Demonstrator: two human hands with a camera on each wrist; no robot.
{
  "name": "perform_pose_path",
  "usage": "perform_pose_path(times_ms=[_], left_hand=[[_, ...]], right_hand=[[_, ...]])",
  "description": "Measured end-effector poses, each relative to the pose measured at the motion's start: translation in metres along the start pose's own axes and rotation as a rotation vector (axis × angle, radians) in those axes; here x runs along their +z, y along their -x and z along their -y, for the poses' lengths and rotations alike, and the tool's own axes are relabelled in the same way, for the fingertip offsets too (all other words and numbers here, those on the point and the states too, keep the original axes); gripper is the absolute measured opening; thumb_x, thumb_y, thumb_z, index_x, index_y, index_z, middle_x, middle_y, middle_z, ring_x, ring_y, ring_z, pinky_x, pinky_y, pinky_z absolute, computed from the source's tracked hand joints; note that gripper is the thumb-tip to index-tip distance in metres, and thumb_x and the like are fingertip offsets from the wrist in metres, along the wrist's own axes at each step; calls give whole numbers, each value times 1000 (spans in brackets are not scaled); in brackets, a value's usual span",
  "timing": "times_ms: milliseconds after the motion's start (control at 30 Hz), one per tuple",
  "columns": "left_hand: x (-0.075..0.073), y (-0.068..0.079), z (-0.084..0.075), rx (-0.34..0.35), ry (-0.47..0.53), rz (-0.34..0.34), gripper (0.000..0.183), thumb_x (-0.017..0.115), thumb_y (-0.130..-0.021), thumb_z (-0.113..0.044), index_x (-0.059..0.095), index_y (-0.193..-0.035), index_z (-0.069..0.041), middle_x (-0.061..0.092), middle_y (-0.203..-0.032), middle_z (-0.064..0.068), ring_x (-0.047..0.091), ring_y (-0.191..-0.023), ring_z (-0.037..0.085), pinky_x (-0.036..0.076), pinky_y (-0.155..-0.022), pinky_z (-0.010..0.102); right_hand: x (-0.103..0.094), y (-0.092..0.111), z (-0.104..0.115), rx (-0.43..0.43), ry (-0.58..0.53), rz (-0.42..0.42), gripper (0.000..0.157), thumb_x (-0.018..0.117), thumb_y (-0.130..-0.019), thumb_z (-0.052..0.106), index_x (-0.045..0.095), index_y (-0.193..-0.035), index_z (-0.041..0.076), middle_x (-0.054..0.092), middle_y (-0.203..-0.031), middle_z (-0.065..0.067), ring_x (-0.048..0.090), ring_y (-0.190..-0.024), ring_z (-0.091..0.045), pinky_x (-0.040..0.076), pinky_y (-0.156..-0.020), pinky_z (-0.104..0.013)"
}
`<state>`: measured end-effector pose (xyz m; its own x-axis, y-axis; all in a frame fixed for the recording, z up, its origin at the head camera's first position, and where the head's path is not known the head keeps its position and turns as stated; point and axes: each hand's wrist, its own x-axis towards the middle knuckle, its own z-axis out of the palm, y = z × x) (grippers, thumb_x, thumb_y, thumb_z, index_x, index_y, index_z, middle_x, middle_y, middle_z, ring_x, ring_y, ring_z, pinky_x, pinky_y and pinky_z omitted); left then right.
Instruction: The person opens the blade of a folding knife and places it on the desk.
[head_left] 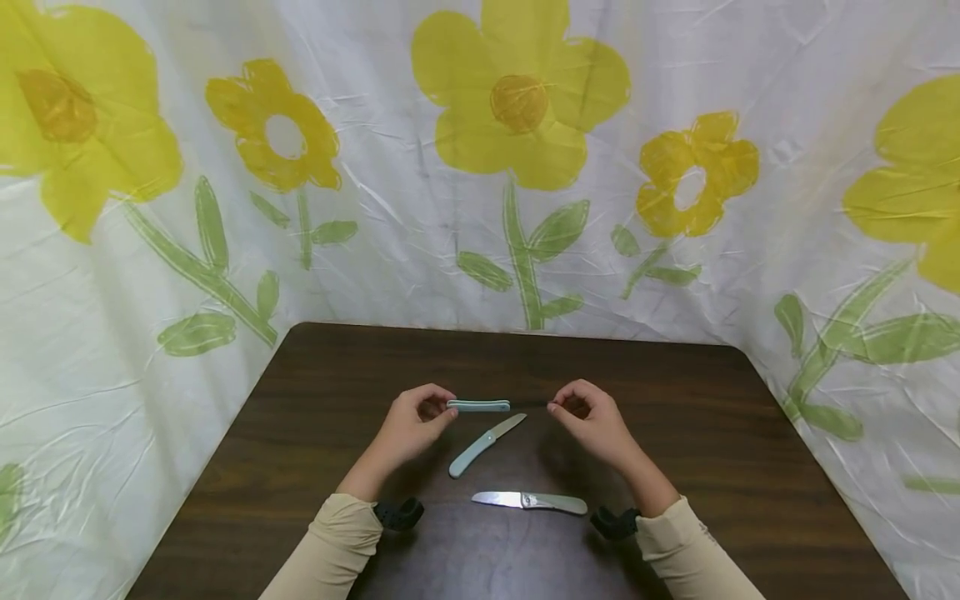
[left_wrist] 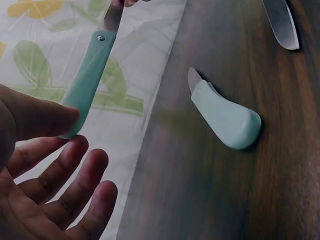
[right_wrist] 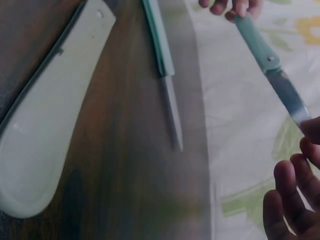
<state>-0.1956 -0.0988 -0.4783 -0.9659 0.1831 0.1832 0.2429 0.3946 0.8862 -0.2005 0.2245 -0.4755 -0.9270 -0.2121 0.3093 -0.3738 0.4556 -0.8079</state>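
Note:
Between both hands, above the table, a mint-green folding knife (head_left: 480,406) is held level with its blade out. My left hand (head_left: 418,414) pinches the handle end between thumb and forefinger; the other fingers spread loosely in the left wrist view. My right hand (head_left: 592,419) pinches the blade tip (right_wrist: 298,107) between thumb and finger. Below it on the table lies a second mint-green knife (head_left: 474,452), blade open and slanting to the upper right. Nearer the person, a third knife (head_left: 555,502) with a pale green handle lies with its open blade pointing left.
The dark wooden table (head_left: 300,500) has its back edge against a white curtain (head_left: 390,250) with yellow flowers. Each wrist wears a black strap (head_left: 399,514), below rolled beige sleeves (head_left: 330,542).

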Motion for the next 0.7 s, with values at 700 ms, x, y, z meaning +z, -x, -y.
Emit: perform_pose_path(times_ms=[700], left_hand=[[-3,-4,14,4,-46,-128,17,73,-99,-5,78,-114,-1,75,-100,11,69,-89,17,56,-80,25]], right_hand=[[15,-19,-6,9,73,36,5,77,-97,11,73,-96,11,69,-95,-4,63,-81,-12,54,-73,-27]])
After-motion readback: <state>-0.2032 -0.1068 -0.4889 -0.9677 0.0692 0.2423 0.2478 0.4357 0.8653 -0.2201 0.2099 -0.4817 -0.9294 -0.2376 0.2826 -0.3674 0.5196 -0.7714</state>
